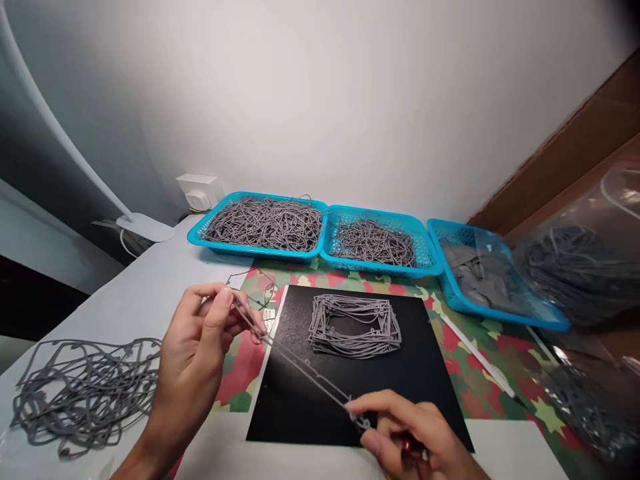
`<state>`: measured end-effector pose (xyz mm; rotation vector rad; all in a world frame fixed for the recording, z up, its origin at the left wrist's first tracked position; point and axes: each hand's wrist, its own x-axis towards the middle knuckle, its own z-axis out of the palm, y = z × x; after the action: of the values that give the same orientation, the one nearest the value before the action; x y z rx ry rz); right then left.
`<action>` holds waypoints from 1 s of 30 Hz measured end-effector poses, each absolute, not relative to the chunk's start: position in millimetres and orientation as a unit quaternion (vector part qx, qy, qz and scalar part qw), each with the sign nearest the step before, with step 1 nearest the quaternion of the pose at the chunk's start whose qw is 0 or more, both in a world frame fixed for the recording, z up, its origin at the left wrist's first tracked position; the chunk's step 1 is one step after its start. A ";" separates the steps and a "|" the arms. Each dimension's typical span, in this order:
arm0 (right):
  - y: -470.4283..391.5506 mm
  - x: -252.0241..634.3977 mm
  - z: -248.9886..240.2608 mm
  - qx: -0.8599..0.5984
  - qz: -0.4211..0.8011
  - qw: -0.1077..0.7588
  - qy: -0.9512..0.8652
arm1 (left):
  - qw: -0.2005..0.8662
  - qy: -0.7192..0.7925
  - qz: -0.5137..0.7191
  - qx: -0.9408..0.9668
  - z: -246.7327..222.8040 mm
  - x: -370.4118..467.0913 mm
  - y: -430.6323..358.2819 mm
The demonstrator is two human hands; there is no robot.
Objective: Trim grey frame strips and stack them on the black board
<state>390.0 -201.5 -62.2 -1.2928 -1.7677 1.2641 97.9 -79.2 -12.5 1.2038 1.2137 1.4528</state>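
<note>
A thin grey rubbery frame [310, 377] is stretched between both hands above a black mat [290, 407]. My left hand [203, 340] pinches its upper left end between thumb and fingers. At its lower right end, my right hand [405, 427] grips it with thumb and forefinger; a small red object [413, 445] shows under the curled fingers of that hand. A neat stack of similar grey frames [355, 347] lies on the mat beyond the hands. Left of my left hand sits a loose tangle of grey frames [90, 390].
Along the wall stand two blue baskets [250, 251] [385, 269] of thin grey pieces. A third blue basket [505, 318] holds flat grey pieces. Plastic bags [580, 260] are at the right, a white pen-like tool [480, 357] beside the mat, a lamp base [150, 228] at left.
</note>
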 end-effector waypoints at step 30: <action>-199.8 420.6 -29.3 -0.464 0.193 0.373 -0.780 | 0.488 0.358 0.184 0.774 -28.1 149.1 -126.3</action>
<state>420.6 -199.8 -29.3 -1.1877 -1.9994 0.4958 149.1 -126.3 -28.1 1.8822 0.8703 0.4466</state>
